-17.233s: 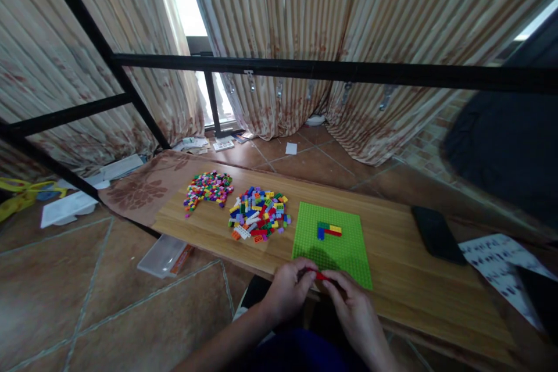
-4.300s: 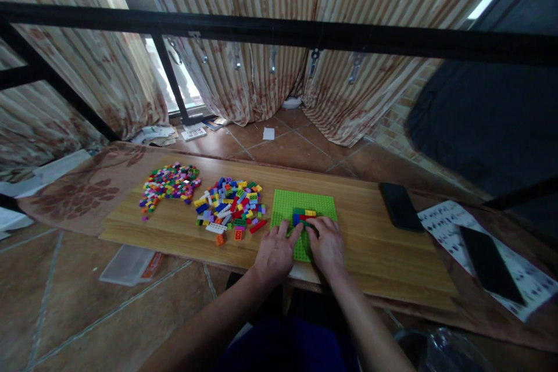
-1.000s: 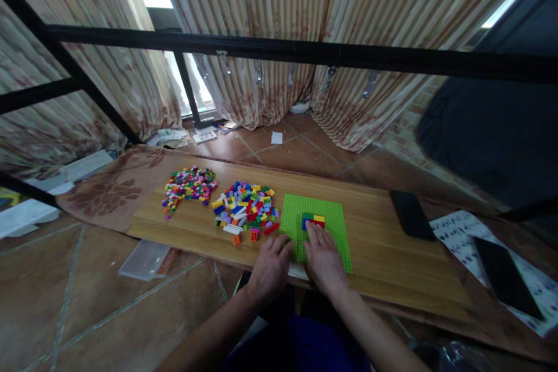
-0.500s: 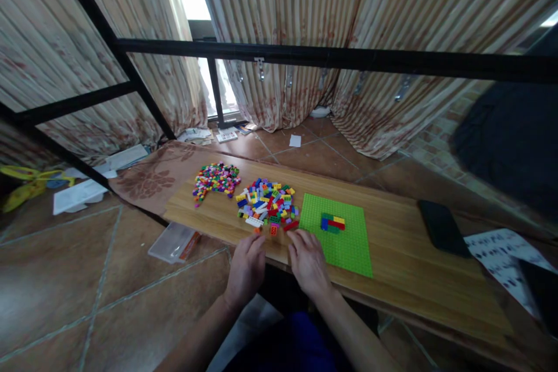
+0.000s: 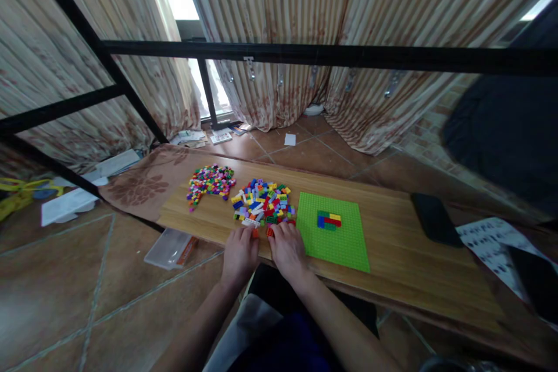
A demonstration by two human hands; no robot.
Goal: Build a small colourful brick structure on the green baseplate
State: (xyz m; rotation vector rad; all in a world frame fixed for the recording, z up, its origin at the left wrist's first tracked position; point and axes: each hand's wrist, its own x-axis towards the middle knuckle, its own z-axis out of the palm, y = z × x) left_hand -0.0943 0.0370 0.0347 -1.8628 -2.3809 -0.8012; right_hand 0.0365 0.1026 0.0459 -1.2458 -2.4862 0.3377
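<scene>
My left hand [image 5: 239,253] rests at the table's front edge, fingers curled, with a small orange brick [image 5: 255,233] at its thumb and fingertips. Beside it, my right hand [image 5: 288,250] has its fingertips closed on a red brick [image 5: 270,232]. Just beyond both hands lies a loose heap of mixed building bricks [image 5: 264,200], with a white brick [image 5: 250,222] at its near side. To the right, a green baseplate [image 5: 333,247] carries a small cluster of joined blue, green, yellow and red bricks [image 5: 329,220]. The right fingers partly cover the bricks under them.
A pile of tiny coloured pieces [image 5: 211,183] lies at the table's left. A dark phone [image 5: 436,220] and a printed sheet [image 5: 490,247] are at the right. A clear plastic box [image 5: 168,248] sits on the floor. A black metal bar [image 5: 305,53] crosses beyond the wooden table [image 5: 401,261].
My right hand has moved left and come down on the red brick, which lay free before. My left hand has shifted slightly forward beside the orange brick. The view has turned a little.
</scene>
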